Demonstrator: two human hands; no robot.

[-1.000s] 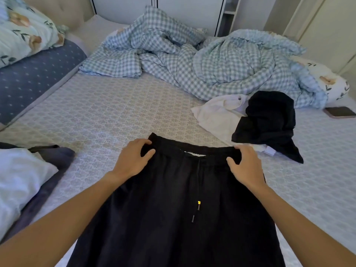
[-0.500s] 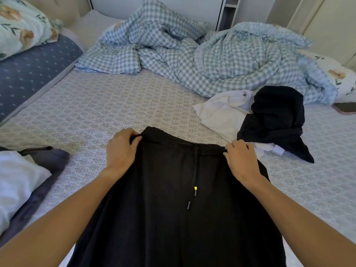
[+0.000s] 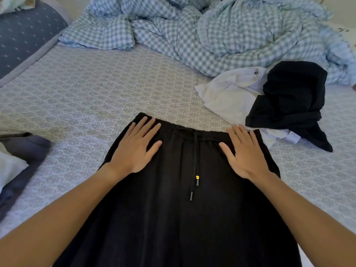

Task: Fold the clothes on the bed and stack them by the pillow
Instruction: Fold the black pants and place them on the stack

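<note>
Both palms flat — left hand point(image 3: 134, 145) and right hand point(image 3: 244, 153), fingers spread, pressing the waistband of the black drawstring trousers point(image 3: 173, 218) onto the patterned grey bedsheet point(image 3: 86, 89).

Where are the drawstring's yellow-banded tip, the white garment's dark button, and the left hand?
yellow-banded tip point(image 3: 197, 177), head view, on the yellow band near the cord's end.
dark button point(image 3: 255, 72), head view, on the button's face.
left hand point(image 3: 134, 149), head view, on the back of the hand, flat on the black garment point(image 3: 173, 218).

Left hand point(image 3: 134, 147) flat, palm down, fingers point(image 3: 152, 125) straight, right hand point(image 3: 244, 153) likewise, both forearms outstretched
</note>
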